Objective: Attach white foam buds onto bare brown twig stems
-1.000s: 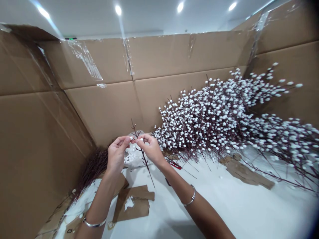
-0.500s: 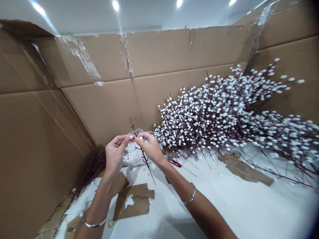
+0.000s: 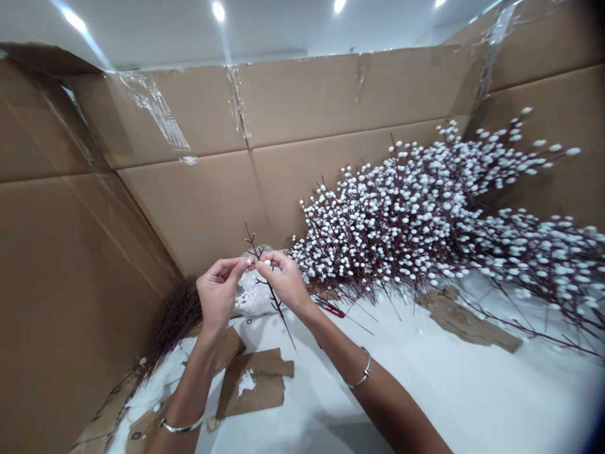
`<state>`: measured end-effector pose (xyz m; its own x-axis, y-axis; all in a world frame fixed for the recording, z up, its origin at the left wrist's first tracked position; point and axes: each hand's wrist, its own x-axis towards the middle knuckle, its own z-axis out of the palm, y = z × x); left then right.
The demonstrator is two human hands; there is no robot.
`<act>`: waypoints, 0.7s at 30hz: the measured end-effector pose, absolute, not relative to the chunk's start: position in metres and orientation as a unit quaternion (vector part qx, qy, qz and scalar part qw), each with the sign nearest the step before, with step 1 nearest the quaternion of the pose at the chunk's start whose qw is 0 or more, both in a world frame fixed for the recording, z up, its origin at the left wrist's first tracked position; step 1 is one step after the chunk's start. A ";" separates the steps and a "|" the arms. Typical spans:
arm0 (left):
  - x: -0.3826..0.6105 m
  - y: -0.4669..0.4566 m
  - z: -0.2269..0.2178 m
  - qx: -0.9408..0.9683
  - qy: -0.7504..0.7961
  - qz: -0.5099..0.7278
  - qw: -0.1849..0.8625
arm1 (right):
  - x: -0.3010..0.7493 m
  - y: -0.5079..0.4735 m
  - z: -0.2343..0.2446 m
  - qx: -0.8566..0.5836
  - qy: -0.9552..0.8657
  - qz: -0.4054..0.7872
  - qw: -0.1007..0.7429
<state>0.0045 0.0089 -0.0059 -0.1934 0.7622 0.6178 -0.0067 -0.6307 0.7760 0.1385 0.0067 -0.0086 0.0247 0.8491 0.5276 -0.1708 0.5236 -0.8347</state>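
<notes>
A dark brown artificial twig (image 3: 276, 301) with short side prongs slants between my hands, its lower end pointing down toward the white surface. My right hand (image 3: 284, 281) pinches the twig near its upper part, and a white berry shows at the fingertips. On the other side, my left hand (image 3: 220, 287) is closed in a pinch on a small white berry (image 3: 249, 261), held against the twig. Whether that berry sits on a prong is too small to tell. Just behind the hands lies a clear plastic bag (image 3: 255, 293) of loose white berries.
Finished-looking berry branches (image 3: 401, 221) are heaped at the right. Bare dark twigs (image 3: 177, 312) lie in a bundle at the left. A red cutter (image 3: 331, 308), cardboard pieces (image 3: 258, 381) and another torn cardboard strip (image 3: 472, 325) rest on the white surface. Cardboard walls (image 3: 189, 195) enclose it.
My left hand has shifted very slightly to the left, its fingertips staying at the twig. The right hand and the twig look almost the same.
</notes>
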 end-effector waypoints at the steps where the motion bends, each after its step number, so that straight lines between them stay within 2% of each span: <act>1: 0.005 0.009 -0.006 0.572 0.331 0.699 0.272 | 0.138 0.007 -0.009 -0.294 -0.580 0.389 0.653; 21: 0.007 0.010 -0.010 0.591 0.352 0.687 0.236 | 0.137 0.008 -0.012 -0.321 -0.586 0.358 0.652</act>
